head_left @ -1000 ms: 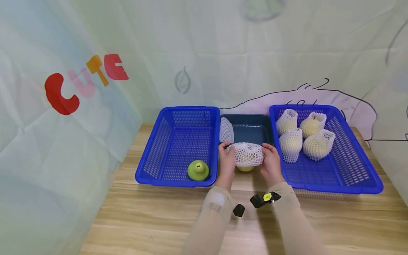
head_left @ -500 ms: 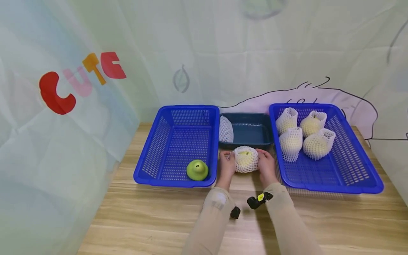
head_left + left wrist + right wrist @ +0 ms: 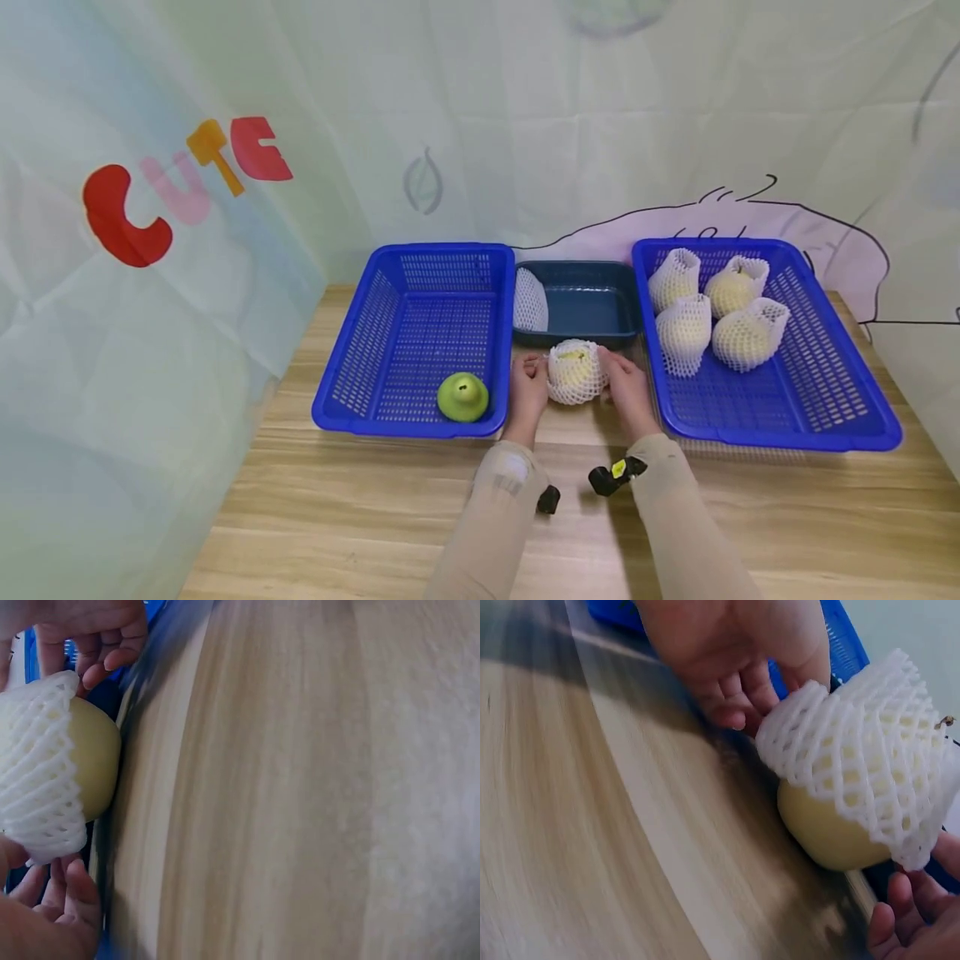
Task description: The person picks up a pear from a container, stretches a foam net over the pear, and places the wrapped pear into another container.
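Note:
A pale yellow pear (image 3: pixel 832 832) sits partly inside a white foam net (image 3: pixel 577 379) between the two hands, its rounded bottom bare below the net in both wrist views. The left hand (image 3: pixel 528 387) pinches the net's edge on the left side, fingers curled. On the opposite side the right hand (image 3: pixel 628 390) pinches the net between thumb and fingers. A brown stem shows beyond the net in the right wrist view. Both hands are just in front of the dark teal tray (image 3: pixel 592 339).
A blue basket (image 3: pixel 345 358) on the left holds one green pear (image 3: pixel 462 397). Several net-wrapped pale fruits (image 3: pixel 684 333) stand in the right blue basket (image 3: pixel 840 392). Flat white foam nets (image 3: pixel 530 302) lie at the tray's left end. A wooden table (image 3: pixel 360 517) carries everything.
The net, earlier spread over the pear's top with its bottom showing in the head view, is now lower around the pear, its top visible. Both hands have come down slightly with it.

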Action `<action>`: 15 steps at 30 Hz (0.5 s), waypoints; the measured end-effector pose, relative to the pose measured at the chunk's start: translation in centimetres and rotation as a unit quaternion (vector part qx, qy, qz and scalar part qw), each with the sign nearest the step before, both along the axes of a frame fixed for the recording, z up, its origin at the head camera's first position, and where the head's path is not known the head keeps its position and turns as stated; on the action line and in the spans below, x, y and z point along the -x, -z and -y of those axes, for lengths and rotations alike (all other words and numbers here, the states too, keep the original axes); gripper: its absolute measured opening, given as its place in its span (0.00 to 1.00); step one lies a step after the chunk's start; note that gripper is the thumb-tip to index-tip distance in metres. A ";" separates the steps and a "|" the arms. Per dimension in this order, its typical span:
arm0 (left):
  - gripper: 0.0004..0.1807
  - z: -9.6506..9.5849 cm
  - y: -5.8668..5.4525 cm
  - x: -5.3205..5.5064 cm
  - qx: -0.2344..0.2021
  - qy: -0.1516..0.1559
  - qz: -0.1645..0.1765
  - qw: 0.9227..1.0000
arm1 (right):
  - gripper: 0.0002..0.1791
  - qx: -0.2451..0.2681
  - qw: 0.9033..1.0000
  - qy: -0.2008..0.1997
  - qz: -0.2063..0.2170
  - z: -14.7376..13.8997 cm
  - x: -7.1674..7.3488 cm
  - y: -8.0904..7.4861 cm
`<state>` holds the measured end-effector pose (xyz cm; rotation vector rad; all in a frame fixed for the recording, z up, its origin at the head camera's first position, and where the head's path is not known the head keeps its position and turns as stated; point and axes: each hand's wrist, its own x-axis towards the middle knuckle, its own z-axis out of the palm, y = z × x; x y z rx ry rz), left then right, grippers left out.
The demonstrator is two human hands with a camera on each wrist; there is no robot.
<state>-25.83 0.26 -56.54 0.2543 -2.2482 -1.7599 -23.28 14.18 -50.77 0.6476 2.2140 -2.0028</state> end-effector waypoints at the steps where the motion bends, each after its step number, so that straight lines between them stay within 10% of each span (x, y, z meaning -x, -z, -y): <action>1: 0.11 0.1 0.0 0.0 -0.017 -0.002 0.007 1.000 | 0.31 -0.009 1.000 -0.011 -0.005 -0.1 0.0 0.0; 7: 0.08 -0.1 -2.9 -1.4 0.025 -0.008 0.009 1.000 | 0.23 -0.105 0.991 -0.037 -0.079 -0.3 -0.2 0.3; 12: 0.06 0.0 -3.3 -1.5 0.133 0.018 -0.030 0.990 | 0.20 -0.307 0.934 -0.046 -0.177 -0.1 -0.3 0.4; 15: 0.07 0.0 -3.4 -1.6 0.177 0.014 -0.064 0.982 | 0.18 -0.328 0.924 -0.026 -0.193 0.0 -0.3 0.3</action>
